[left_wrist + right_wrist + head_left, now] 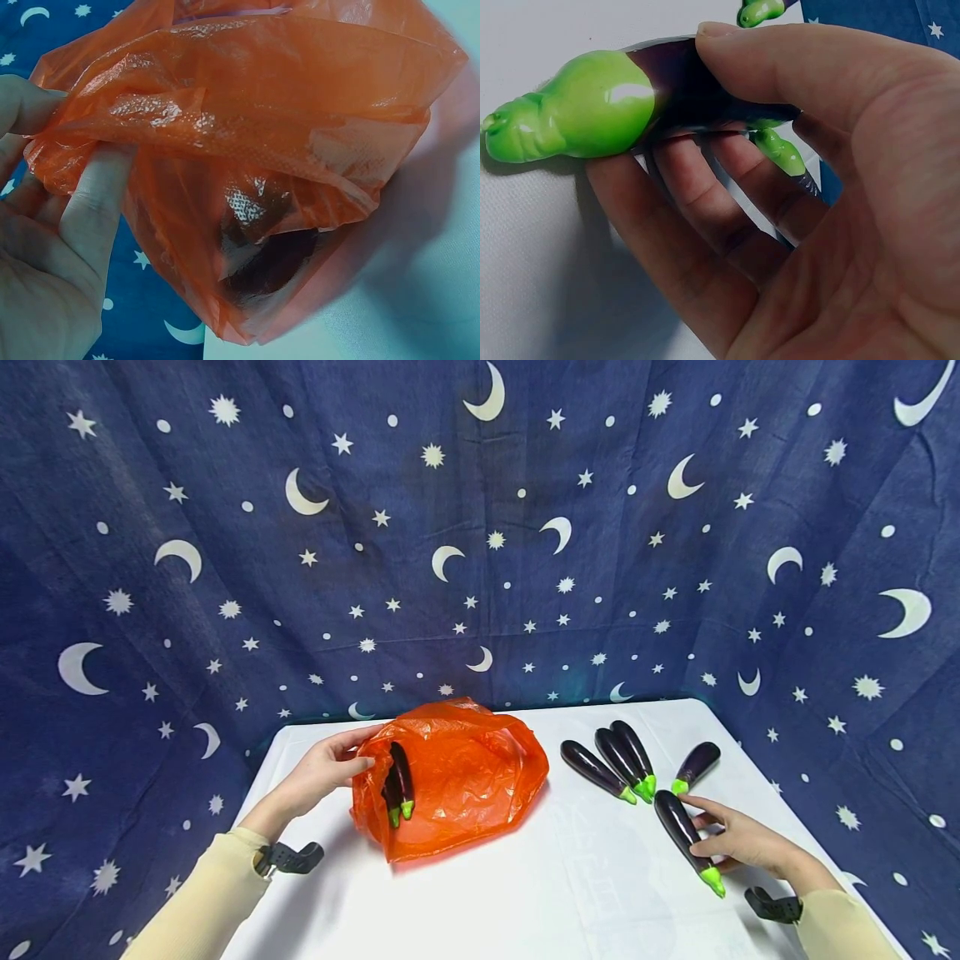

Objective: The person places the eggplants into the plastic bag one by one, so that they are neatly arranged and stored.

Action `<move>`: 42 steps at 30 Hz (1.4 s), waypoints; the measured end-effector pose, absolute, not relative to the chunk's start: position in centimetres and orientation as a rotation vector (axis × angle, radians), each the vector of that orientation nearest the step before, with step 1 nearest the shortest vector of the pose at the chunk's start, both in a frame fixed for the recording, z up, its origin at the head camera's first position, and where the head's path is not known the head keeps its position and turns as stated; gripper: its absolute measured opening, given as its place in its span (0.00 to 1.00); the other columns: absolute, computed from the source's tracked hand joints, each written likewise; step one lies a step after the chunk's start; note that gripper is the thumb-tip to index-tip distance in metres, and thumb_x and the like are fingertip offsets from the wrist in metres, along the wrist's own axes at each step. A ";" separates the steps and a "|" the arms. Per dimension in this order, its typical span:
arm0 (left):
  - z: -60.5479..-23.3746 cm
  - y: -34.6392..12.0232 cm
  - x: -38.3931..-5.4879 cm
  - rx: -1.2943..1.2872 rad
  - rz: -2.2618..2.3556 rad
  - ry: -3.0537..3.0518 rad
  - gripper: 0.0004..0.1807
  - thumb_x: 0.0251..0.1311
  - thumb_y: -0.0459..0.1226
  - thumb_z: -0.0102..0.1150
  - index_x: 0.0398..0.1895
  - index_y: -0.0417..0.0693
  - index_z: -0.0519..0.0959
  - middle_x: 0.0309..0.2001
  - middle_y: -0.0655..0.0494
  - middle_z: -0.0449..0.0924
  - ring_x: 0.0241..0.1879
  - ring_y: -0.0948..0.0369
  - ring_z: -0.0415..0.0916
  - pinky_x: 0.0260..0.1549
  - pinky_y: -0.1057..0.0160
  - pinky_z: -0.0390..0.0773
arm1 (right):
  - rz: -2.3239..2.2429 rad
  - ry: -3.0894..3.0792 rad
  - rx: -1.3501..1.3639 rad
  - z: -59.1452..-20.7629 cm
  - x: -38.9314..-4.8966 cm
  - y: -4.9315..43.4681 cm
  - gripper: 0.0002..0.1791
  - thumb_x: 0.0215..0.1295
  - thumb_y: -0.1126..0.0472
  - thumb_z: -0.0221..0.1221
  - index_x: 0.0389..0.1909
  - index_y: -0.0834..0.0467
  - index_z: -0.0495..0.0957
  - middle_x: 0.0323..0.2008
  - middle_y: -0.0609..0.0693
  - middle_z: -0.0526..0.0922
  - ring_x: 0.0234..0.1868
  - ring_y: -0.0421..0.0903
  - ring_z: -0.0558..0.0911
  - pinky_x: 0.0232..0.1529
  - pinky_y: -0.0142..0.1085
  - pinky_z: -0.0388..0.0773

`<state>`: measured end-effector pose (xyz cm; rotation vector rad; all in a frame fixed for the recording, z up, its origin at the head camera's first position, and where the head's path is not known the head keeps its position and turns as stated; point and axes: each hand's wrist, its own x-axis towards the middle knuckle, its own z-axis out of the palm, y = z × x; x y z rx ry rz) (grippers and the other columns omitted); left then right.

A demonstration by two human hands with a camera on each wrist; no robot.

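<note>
On the left, my left hand pinches the rim of an orange plastic bag between thumb and fingers. In the left wrist view the thin film bunches at the fingertips, and a dark shape shows through lower down. Two eggplants with green stem ends lie at the bag's mouth, partly covered by its film. My right hand holds another eggplant, thumb on one side and fingers on the other. Its bright green cap points away from the palm in the right wrist view.
Three eggplants lie fanned out on the white table, right of the bag. One more eggplant sits just beyond my right hand. A dark blue curtain with moons and stars hangs behind the table and around its sides.
</note>
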<state>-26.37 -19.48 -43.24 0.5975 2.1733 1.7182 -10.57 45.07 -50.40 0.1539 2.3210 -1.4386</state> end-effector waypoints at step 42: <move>-43.2 -19.6 -26.4 0.591 1.689 2.191 0.32 0.69 0.33 0.62 0.75 0.41 0.67 0.58 0.36 0.79 0.47 0.59 0.82 0.42 0.55 0.85 | -1.392 2.373 0.206 -50.2 -10.5 44.1 0.49 0.62 0.67 0.67 0.80 0.64 0.49 0.56 0.68 0.66 0.41 0.54 0.81 0.36 0.49 0.84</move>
